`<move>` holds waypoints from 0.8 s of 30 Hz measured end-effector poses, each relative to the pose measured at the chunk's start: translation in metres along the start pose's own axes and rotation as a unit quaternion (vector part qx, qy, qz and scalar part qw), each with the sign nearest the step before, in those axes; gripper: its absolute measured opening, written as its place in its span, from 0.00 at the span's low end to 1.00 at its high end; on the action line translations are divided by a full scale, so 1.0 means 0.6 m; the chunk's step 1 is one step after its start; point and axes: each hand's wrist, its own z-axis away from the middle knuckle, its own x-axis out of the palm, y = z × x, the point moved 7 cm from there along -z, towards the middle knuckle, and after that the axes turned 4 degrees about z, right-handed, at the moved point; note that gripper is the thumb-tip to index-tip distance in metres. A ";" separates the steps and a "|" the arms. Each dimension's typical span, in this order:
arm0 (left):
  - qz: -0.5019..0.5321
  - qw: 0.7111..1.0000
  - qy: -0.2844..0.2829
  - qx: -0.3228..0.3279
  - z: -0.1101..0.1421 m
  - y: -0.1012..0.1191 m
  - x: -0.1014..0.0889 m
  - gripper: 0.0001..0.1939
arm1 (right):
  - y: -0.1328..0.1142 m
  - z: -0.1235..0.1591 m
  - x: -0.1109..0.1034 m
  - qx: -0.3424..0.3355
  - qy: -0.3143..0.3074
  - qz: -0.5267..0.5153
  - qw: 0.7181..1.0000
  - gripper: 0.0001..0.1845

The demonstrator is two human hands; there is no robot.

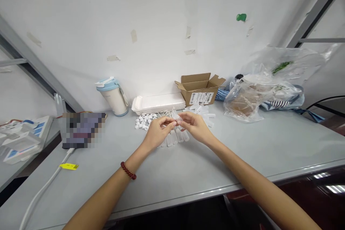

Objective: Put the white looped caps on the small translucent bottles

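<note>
My left hand (pixel 161 130) and my right hand (pixel 196 125) meet above the middle of the table, fingertips closed together. Between them is a small clear plastic piece (pixel 175 115), its kind too small and blurred to make out. Just below the fingers, several translucent small bottles (pixel 174 137) lie in a row on the grey table. Small white caps (pixel 142 121) are scattered left of my left hand. More clear plastic tubes (pixel 211 115) lie loosely beyond my right hand. My fingers hide part of what is behind them.
Behind the hands are a stack of white trays (pixel 161 102) and an open cardboard box (pixel 201 95). A tumbler (pixel 114 99) and a phone-like device (pixel 84 129) with a white cable (pixel 48 183) are left. A plastic bag (pixel 244 104) holding a container stands right.
</note>
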 end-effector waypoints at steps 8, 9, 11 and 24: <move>-0.264 0.905 0.107 0.318 0.035 0.061 0.002 0.15 | 0.002 -0.003 0.000 0.080 -0.068 -0.260 0.960 0.13; -0.286 0.889 0.093 0.345 0.039 0.063 0.008 0.19 | 0.002 -0.003 0.003 0.082 -0.077 -0.264 0.958 0.13; -0.323 0.867 0.065 0.373 0.043 0.064 0.020 0.23 | 0.001 -0.001 0.010 0.085 -0.096 -0.260 0.957 0.13; -0.350 0.851 0.070 0.385 0.037 0.049 0.045 0.24 | -0.002 -0.009 -0.019 0.041 -0.108 0.001 0.993 0.12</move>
